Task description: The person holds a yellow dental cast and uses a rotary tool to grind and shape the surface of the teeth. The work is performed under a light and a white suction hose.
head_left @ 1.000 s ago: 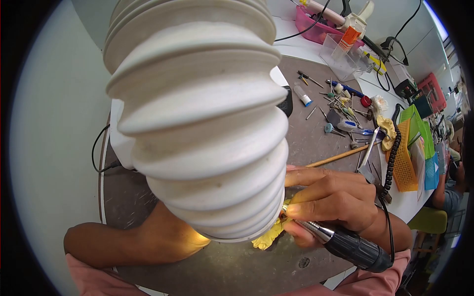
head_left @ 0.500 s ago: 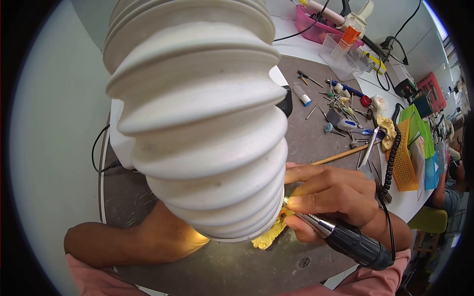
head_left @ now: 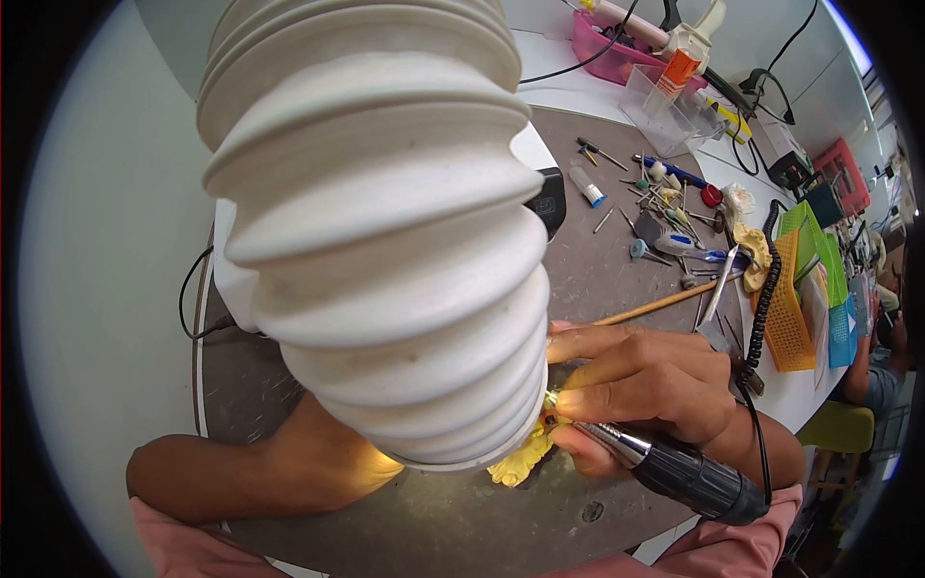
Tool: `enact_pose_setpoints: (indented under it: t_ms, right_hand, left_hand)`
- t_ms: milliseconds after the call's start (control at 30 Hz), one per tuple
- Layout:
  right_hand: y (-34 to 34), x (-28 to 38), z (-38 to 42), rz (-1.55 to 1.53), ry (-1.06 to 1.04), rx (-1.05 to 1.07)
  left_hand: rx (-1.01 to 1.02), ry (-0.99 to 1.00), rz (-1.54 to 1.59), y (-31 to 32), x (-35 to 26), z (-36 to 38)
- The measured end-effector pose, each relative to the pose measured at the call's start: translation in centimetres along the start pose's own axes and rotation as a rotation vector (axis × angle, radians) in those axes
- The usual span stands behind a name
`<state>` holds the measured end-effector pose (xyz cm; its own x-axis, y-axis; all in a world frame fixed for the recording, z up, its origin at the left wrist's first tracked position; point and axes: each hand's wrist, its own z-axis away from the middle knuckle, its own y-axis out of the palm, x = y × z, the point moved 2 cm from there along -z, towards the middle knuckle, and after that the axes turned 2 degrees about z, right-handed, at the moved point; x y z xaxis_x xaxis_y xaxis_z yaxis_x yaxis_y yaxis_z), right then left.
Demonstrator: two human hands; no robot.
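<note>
- Handpiece [head_left: 674, 469] – rotary tool w/ silver nose + black ribbed body, gripped pen-style in right hand [head_left: 646, 385]; fingers clenched round the silver front part, tip aimed left at a yellow piece [head_left: 520, 460].
- Yellow piece sits low centre, at the lower edge of the big white ribbed hose [head_left: 385, 241], mostly hidden behind it; tool tip looks to be touching it, can't be sure.
- Left hand: hidden behind the hose. Only the forearm [head_left: 260, 462] shows, lying across the grey work mat [head_left: 597, 279] from lower left toward the yellow piece. Can't tell if it's grasping or loose.
- Hose fills the middle of the view, top to just above the yellow piece; warm light glows under its mouth onto the forearm.
- Black coiled cord [head_left: 763, 299] runs up the right side, past the right wrist.
- Thin wooden stick [head_left: 665, 303] lies on the mat just beyond the right hand's knuckles.
- Scatter of small burs & bits [head_left: 665, 207] further back on the mat, well apart from the hands.
- Orange basket [head_left: 785, 318] + green basket [head_left: 819, 246] at the right edge, beside the cord.
- Pink tray [head_left: 607, 53] and clear box [head_left: 665, 116] at the far top.
- Pink sleeves show at the bottom edge.
</note>
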<state>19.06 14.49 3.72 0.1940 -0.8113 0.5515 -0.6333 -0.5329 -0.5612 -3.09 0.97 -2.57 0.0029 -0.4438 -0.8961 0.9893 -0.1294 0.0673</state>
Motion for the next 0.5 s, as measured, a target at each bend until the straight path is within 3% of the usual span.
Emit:
enact_pose_setpoints:
  t_ms: [67, 233, 367, 500]
  right_hand:
    - [0.0, 0.0, 0.1, -0.001, 0.011, 0.000]
    - [-0.3, 0.1, 0.2, 0.014, 0.051, -0.003]
    - [-0.2, 0.3, 0.3, 0.038, 0.025, -0.028]
    - [-0.2, 0.2, 0.2, 0.038, -0.001, 0.005]
  left_hand:
    - [-0.033, 0.057, 0.201, -0.2, 1.3, -0.2]
    - [-0.026, 0.018, 0.097, 0.9, -3.1, 0.5]
    - [-0.037, 0.003, -0.042, 1.3, -3.1, 0.1]
    - [-0.055, 0.027, 0.073, 1.5, -3.1, 0.3]
